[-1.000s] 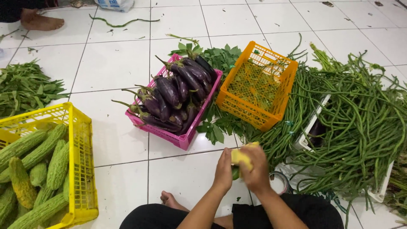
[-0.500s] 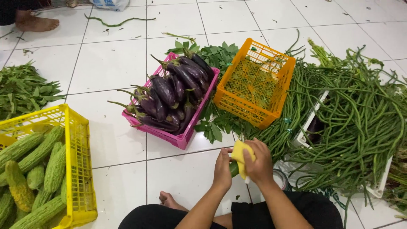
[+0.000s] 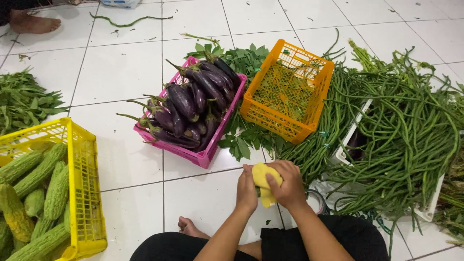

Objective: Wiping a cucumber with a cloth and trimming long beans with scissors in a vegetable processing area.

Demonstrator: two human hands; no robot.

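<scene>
Three crates: yellow crate, pink crate, orange crate. Left hand, right hand both closed on one yellow cloth.

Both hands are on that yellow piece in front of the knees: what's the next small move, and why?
Probably keep turning the yellow piece between the left hand and right hand. Both grip it above the tiled floor, and the orange crate looks empty, so setting it there could follow.

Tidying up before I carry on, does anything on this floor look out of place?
Yes: one loose long green bean lies alone on the white floor tiles at the top, far from the long bean heap on the right.
</scene>
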